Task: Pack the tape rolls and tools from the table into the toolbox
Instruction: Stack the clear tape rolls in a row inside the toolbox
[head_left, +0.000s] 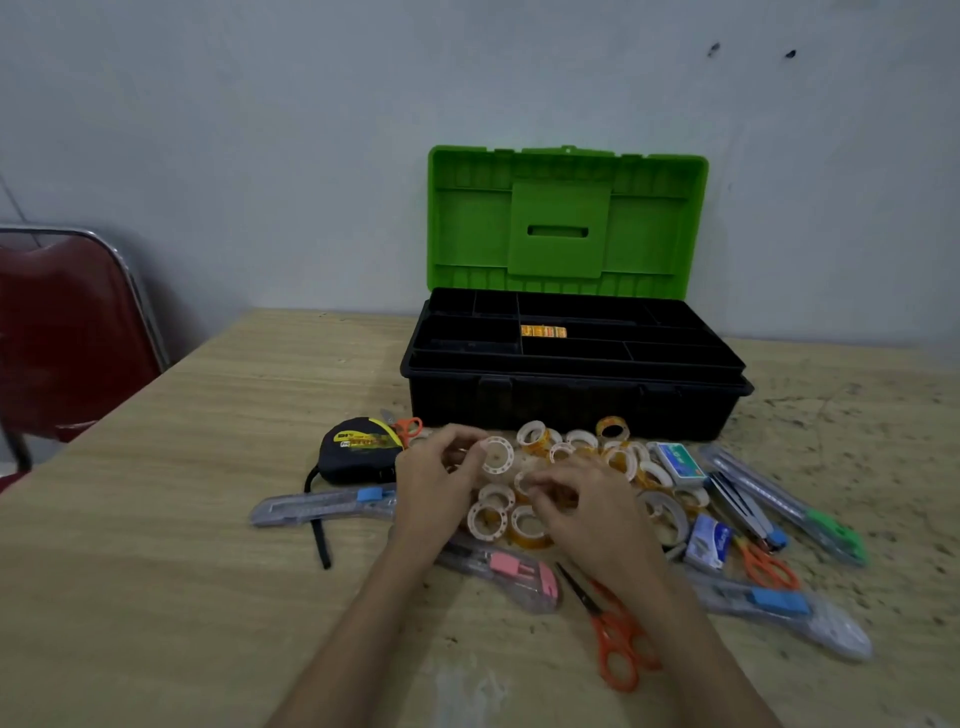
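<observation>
Hands (519, 499) pinching tape rolls (571, 457) before open toolbox (571, 400).

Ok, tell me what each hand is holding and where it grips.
The left hand pinches a tape roll by its rim. The right hand curls over the pile of tape rolls, fingertips on one; its hold cannot be told.

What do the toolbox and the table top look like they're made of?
Toolbox: moulded plastic by the look, with a matte black base, a green lid and ribbed walls. Table: pale wood-grain surface, probably laminate or veneer; scuffed and speckled on the right.
</observation>
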